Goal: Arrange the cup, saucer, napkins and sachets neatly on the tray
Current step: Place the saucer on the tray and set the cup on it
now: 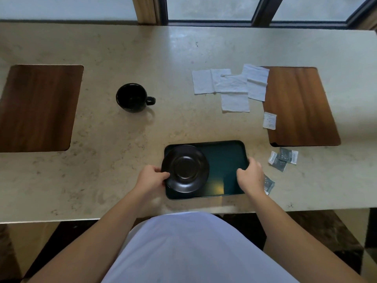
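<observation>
A dark rectangular tray [224, 156] lies near the table's front edge. A black saucer [185, 168] sits on the tray's left half, overhanging its left rim. My left hand [151, 177] pinches the saucer's left rim. My right hand [250, 173] grips the tray's right edge. A black cup [132, 98] stands upright on the table at the far left of the tray, handle pointing right. Several white napkins [230, 86] lie scattered beyond the tray. Dark sachets [283, 158] lie right of the tray, another [268, 183] is half hidden by my right hand, and a white sachet [269, 120] lies farther back.
Two brown wooden placemats lie on the beige stone table, one at the left [38, 107] and one at the right [299, 105]; a napkin and the white sachet overlap the right one. Windows run along the far side. The table's front edge is close to my body.
</observation>
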